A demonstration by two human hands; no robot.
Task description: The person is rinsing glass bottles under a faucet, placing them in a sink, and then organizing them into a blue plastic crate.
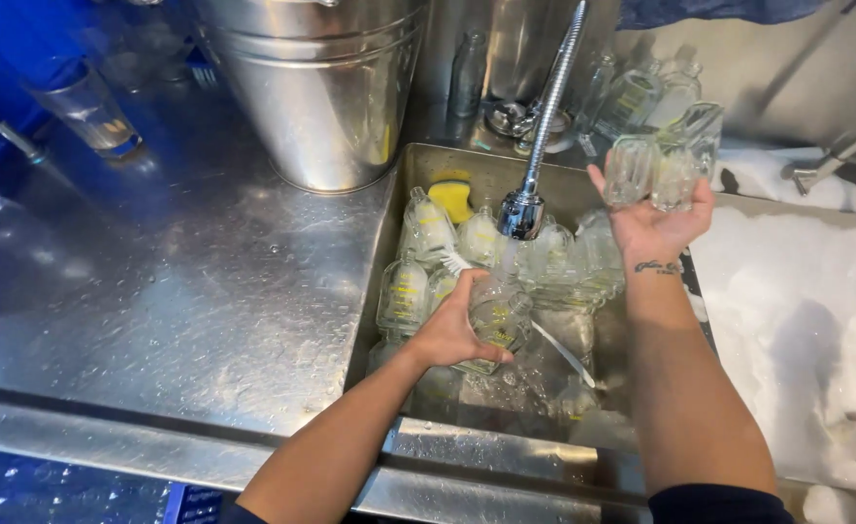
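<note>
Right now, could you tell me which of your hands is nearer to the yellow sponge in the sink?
Left. The left hand grips a glass bottle inside the sink, just below the yellow sponge. The right hand holds up two bottles beyond the faucet head, farther away.

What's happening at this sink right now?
A person is handling small clear glass bottles at a steel sink. The left hand holds one bottle under the flexible faucet, over a sink full of similar bottles. The right hand is raised beside the sink, gripping two or three more bottles. A yellow sponge sits at the back of the sink, a large metal bucket stands on the counter, and foam covers the right side.
</note>
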